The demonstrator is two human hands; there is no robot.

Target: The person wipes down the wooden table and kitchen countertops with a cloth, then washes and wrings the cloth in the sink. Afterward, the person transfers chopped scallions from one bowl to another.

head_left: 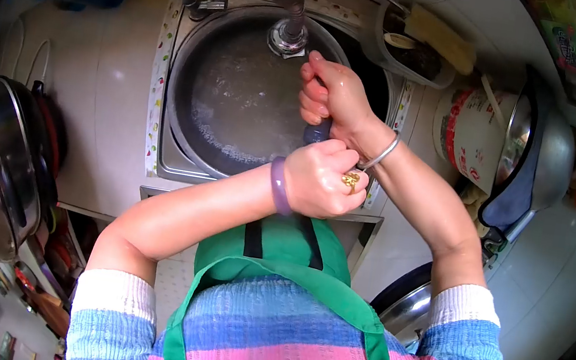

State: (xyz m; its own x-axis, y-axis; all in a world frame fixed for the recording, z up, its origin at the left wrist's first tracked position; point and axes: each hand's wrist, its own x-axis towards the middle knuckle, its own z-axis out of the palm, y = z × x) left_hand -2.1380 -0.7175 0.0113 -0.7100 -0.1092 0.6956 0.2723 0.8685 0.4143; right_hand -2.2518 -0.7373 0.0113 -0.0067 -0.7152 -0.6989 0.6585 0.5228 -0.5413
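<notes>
One dark cloth (317, 131) fills left hand (324, 179) and right hand (337, 98).

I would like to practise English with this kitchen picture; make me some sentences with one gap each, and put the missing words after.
The left hand wears a ring whose colour is ____.
The bangle on the right wrist is ____.
The right hand helps to grip the dark item; the hand farther from the tap is the ____ one.
The apron is mostly ____.

Missing words: gold; silver; left; green.
</notes>
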